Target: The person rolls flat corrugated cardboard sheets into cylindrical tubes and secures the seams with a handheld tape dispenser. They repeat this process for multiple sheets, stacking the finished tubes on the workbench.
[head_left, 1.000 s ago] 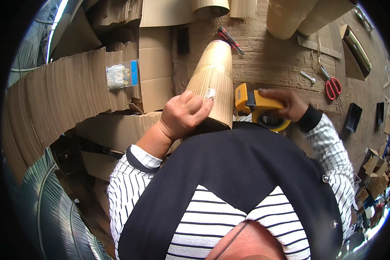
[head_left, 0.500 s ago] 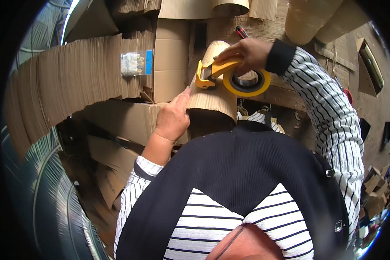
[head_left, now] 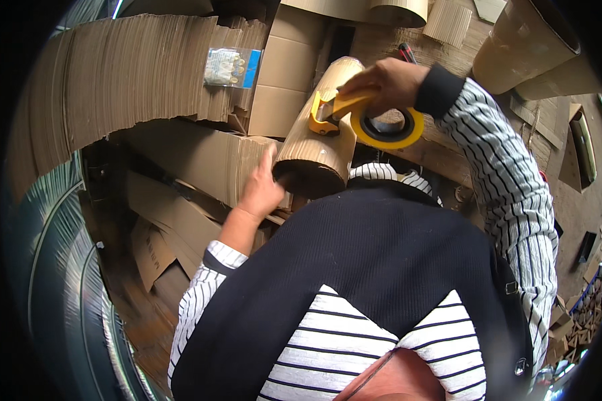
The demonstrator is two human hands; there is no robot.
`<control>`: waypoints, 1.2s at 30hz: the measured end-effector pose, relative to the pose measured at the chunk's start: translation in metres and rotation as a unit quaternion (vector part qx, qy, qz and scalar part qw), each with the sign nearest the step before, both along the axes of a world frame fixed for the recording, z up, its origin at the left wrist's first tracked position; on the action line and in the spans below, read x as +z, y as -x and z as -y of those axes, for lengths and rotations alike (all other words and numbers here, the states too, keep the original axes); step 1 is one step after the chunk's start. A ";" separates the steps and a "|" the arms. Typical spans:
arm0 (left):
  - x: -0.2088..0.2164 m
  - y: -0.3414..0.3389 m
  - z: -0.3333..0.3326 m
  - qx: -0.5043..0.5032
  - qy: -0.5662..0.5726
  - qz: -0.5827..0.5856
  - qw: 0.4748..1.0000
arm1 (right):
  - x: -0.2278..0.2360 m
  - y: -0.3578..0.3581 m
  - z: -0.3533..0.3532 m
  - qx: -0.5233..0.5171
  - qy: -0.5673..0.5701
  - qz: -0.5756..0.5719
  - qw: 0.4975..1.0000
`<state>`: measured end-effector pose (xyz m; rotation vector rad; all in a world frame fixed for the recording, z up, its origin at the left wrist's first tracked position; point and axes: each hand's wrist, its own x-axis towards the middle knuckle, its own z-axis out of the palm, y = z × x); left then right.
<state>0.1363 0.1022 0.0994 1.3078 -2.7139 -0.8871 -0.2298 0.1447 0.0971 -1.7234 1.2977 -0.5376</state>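
A rolled tube of ribbed corrugated cardboard (head_left: 312,150) lies in front of me, its dark hollow end toward my body. My left hand (head_left: 259,186) grips the tube at its near left edge, fingers along the side. In my right hand (head_left: 396,83) is a yellow tape dispenser (head_left: 324,127), its head resting on the upper side of the tube. A roll of yellow tape (head_left: 381,142) sits on it, right of the tube. The fingers of that hand wrap round the handle; the palm side is hidden.
A long stack of cardboard sheets (head_left: 134,70) curves along the left, with a clear bag of small parts (head_left: 231,67) on it. A red-and-black handled tool (head_left: 407,52) lies beyond my right hand. Large cardboard cylinders (head_left: 515,50) stand at the far right. Folded cardboard (head_left: 187,157) leans at left.
The tube has tilted, its near end swinging left, and more of its length shows. Both hands moved with it, the dispenser staying on its surface. The whole view has also shifted.
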 end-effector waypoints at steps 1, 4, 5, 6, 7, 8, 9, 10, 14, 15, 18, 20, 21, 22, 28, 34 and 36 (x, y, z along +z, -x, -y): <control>0.029 0.017 0.000 -0.053 0.108 -0.018 0.993 | 0.007 -0.007 0.007 0.024 0.015 -0.015 0.999; 0.039 0.036 0.009 -0.194 0.163 0.149 0.956 | 0.001 -0.013 -0.001 0.028 0.020 -0.006 0.999; 0.037 0.031 0.007 -0.195 0.176 0.140 0.955 | -0.005 -0.012 -0.007 0.029 0.030 0.002 0.999; 0.030 0.024 0.006 -0.197 0.190 0.125 0.954 | -0.004 -0.010 -0.021 0.041 0.025 0.009 0.999; 0.028 0.020 0.006 -0.199 0.203 0.112 0.952 | -0.016 -0.007 -0.040 0.024 0.047 0.022 0.998; 0.025 0.016 0.007 -0.189 0.193 0.097 0.958 | -0.012 -0.002 -0.057 0.013 -0.014 0.013 1.000; 0.024 0.014 0.008 -0.177 0.192 0.089 0.961 | -0.015 0.002 -0.073 -0.001 -0.042 -0.050 0.998; 0.021 0.011 0.008 -0.169 0.191 0.079 0.964 | -0.028 0.004 -0.088 0.003 -0.010 -0.066 0.998; 0.014 0.007 0.000 -0.128 0.140 0.044 0.981 | -0.025 -0.018 -0.070 0.019 -0.073 -0.115 0.991; 0.012 0.003 0.000 -0.124 0.129 0.030 0.983 | -0.023 -0.023 -0.056 0.046 -0.034 -0.138 0.989; 0.017 0.005 0.001 -0.112 0.099 0.086 0.985 | -0.002 -0.037 -0.018 0.128 -0.045 -0.189 0.973; 0.016 0.023 0.006 -0.120 0.093 0.091 0.984 | -0.050 -0.028 -0.015 0.074 -0.144 -0.124 0.979; 0.019 0.024 0.007 -0.112 0.098 0.085 0.985 | -0.065 -0.030 -0.021 0.091 -0.151 -0.217 0.960; 0.021 0.023 0.008 -0.100 0.103 0.081 0.986 | -0.084 -0.032 -0.031 0.114 -0.152 -0.325 0.926; 0.019 -0.010 0.044 -0.063 0.124 0.005 0.990 | -0.039 0.012 -0.092 -0.190 -0.085 -0.242 0.948; 0.038 0.037 0.108 -0.073 0.187 0.003 0.980 | -0.058 -0.064 -0.027 -0.452 0.089 0.474 0.751; 0.036 0.065 0.139 -0.061 0.212 -0.006 0.975 | -0.102 -0.067 -0.028 -0.454 0.104 0.470 0.750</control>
